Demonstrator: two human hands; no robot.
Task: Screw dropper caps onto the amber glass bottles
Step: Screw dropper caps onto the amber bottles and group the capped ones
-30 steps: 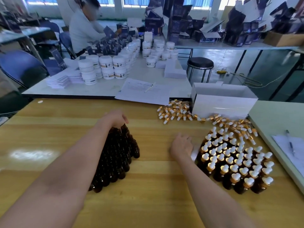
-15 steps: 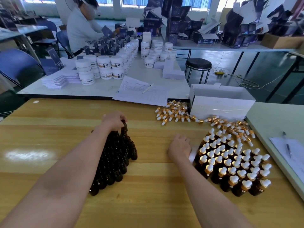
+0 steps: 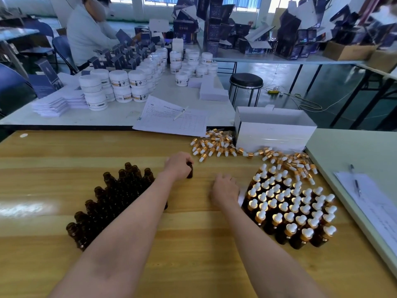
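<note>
My left hand (image 3: pixel 178 165) grips one uncapped amber bottle (image 3: pixel 190 171), held upright just right of the cluster of uncapped amber bottles (image 3: pixel 111 201) on the wooden table (image 3: pixel 193 254). My right hand (image 3: pixel 224 189) rests on the table with its fingers loosely curled and nothing seen in it, beside the left edge of the group of capped bottles (image 3: pixel 294 209) with white bulbs and gold collars. Loose dropper caps (image 3: pixel 214 146) lie scattered beyond both hands, in front of a white box.
An open white box (image 3: pixel 272 127) stands at the table's far edge. A paper form with a pen (image 3: pixel 171 119) overlaps that edge. To the right a pale table holds a sheet and pen (image 3: pixel 356 186). A person (image 3: pixel 90 31) sits at the far table with white jars.
My left hand lifted one bottle out of the uncapped cluster and carried it to the right, toward the table's middle. My right hand stayed beside the capped bottles.
</note>
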